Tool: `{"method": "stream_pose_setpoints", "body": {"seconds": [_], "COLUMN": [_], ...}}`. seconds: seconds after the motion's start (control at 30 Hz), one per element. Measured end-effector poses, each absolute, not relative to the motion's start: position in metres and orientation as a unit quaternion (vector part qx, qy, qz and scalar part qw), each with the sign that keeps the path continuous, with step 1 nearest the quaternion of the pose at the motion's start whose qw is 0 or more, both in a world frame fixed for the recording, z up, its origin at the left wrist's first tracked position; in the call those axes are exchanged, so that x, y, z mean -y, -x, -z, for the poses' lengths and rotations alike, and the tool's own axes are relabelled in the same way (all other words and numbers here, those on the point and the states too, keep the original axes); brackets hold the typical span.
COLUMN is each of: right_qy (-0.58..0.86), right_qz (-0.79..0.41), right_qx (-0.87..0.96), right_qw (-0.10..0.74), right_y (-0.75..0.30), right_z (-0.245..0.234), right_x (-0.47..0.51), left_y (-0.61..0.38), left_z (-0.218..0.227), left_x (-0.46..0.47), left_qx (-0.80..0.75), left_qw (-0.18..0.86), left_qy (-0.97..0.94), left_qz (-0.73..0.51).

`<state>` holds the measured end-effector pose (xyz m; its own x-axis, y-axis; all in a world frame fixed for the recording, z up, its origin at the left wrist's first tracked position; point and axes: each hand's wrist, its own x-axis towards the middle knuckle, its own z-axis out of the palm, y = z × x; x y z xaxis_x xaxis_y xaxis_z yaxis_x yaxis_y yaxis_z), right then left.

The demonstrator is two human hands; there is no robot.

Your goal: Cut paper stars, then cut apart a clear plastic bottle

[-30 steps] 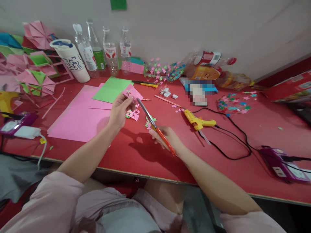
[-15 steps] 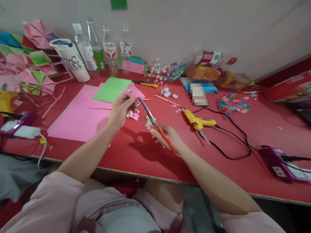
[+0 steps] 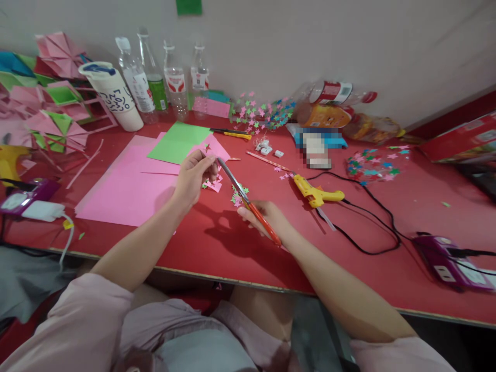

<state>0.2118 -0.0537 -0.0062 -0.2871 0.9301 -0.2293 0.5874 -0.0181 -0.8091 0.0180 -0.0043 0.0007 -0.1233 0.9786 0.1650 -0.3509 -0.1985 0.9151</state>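
Observation:
My left hand (image 3: 192,175) pinches a small pink paper piece (image 3: 215,148) with star-shaped holes above the red table (image 3: 217,243). My right hand (image 3: 266,218) is closed round the orange handles of a pair of scissors (image 3: 248,199). The scissor blades point up and left, with their tips at the pink piece beside my left fingers. Small pink and green paper stars (image 3: 237,195) lie on the table under the blades.
Pink sheets (image 3: 127,186) and a green sheet (image 3: 178,140) lie at the left. A yellow glue gun (image 3: 318,194) with a black cord lies right of my hands. Bottles (image 3: 155,77), a white cup (image 3: 112,95) and star heaps (image 3: 263,113) line the wall.
The scissor tips have shifted slightly left toward my left fingers, and the pink piece has turned a little. Both arms stay in place.

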Motion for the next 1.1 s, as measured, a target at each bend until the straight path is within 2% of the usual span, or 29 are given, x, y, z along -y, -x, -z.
{"method": "stream_pose_setpoints", "body": {"seconds": [0.4,0.9,1.1], "right_qy": [0.541,0.545,0.550], "right_qz": [-0.522,-0.507,-0.507], "right_qx": [0.634,0.642,0.637], "right_qw": [0.183,0.183,0.187], "right_y": [-0.2112,-0.2103,-0.2099], "right_z": [0.0065,0.0049,0.0031], "right_x": [0.0489,0.0497,0.0511], "left_y": [-0.0169,-0.0204,-0.0194], "left_z": [0.0017,-0.0003,0.0002], "left_x": [0.0027,0.0047,0.0041], "left_qx": [-0.362,-0.364,-0.377], "left_qw": [0.517,0.540,0.510], "left_qy": [-0.444,-0.415,-0.434], "left_qz": [-0.636,-0.635,-0.640]}}
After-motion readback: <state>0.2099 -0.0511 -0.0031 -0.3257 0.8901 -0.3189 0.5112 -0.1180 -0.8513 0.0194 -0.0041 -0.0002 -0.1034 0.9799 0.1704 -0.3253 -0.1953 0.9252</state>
